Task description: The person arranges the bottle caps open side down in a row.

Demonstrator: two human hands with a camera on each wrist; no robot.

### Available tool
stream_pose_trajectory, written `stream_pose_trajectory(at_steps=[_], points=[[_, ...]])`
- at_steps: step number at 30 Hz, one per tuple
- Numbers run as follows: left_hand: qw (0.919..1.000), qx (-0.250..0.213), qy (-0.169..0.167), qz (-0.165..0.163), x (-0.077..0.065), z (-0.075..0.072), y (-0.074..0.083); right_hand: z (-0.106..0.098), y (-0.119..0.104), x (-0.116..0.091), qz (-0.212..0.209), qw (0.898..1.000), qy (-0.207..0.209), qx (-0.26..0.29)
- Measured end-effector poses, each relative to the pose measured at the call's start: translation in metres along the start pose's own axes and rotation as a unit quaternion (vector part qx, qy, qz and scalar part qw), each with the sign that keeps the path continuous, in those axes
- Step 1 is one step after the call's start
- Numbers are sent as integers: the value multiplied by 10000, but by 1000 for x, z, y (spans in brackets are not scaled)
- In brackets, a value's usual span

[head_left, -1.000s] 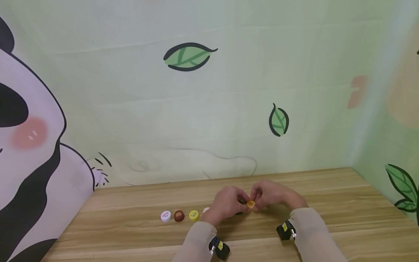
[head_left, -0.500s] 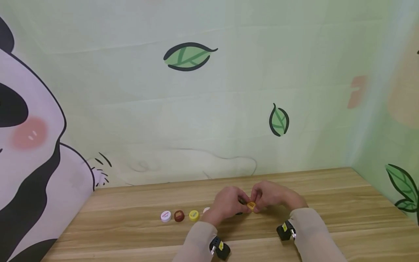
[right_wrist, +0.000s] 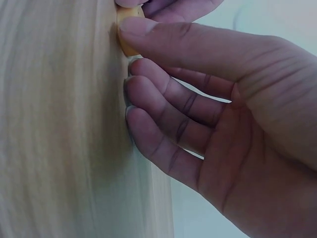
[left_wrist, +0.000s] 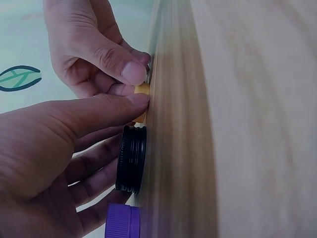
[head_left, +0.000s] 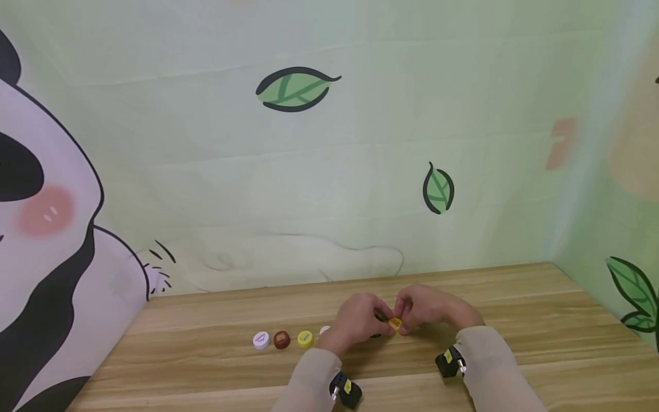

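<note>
An orange-yellow bottle cap (head_left: 395, 324) sits at the wooden table surface, between the fingertips of both hands. My left hand (head_left: 359, 319) pinches it from the left, with the thumb along its near side. From the right, my right hand (head_left: 426, 305) pinches the same cap between thumb and fingers. In the right wrist view its remaining fingers (right_wrist: 158, 99) are bent, their tips at the table. A black ribbed screw cap (left_wrist: 132, 159) stands right beside the orange one, under my left fingers. Beyond it, in the left wrist view, is a purple cap (left_wrist: 122, 221).
Left of my hands, a row of caps lies on the table (head_left: 206, 366): a white one (head_left: 261, 340), a dark red one (head_left: 281, 339), a yellow one (head_left: 305, 339) and a pale one (head_left: 324, 330) partly behind my left wrist. A printed cloth wall (head_left: 329, 189) stands behind.
</note>
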State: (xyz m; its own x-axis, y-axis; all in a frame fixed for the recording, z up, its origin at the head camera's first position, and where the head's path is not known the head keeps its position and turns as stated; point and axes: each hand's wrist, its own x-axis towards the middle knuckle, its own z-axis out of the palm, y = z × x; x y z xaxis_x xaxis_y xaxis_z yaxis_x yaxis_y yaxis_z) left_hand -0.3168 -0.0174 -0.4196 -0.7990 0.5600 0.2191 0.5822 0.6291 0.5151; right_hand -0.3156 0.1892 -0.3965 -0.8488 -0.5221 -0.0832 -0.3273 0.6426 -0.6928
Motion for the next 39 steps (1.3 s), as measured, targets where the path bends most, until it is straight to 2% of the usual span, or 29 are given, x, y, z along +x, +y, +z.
stream_pose_trajectory(at_steps=[5, 11, 21, 27, 34, 39], points=[[9999, -90, -76, 3, 0, -1, 0, -1, 0, -1, -44, 10000, -29, 27], [9996, -259, -115, -4, -1, -3, 0, -1, -3, -3, 209, 9996, -29, 204], [9987, -445, 1, -248, 2, -1, -5, -4, -6, -5, 343, 9982, 98, 482], [9986, -414, 148, -302, 3, 0, -4, -7, -4, -7, 480, 9969, 435, 456], [9969, -593, 289, -428, 7, 0, 1, -15, 1, -6, 31, 9952, 966, 123], [9947, -775, 408, -536, 13, 3, 5, -18, 6, -5, -39, 9910, 1336, -43]])
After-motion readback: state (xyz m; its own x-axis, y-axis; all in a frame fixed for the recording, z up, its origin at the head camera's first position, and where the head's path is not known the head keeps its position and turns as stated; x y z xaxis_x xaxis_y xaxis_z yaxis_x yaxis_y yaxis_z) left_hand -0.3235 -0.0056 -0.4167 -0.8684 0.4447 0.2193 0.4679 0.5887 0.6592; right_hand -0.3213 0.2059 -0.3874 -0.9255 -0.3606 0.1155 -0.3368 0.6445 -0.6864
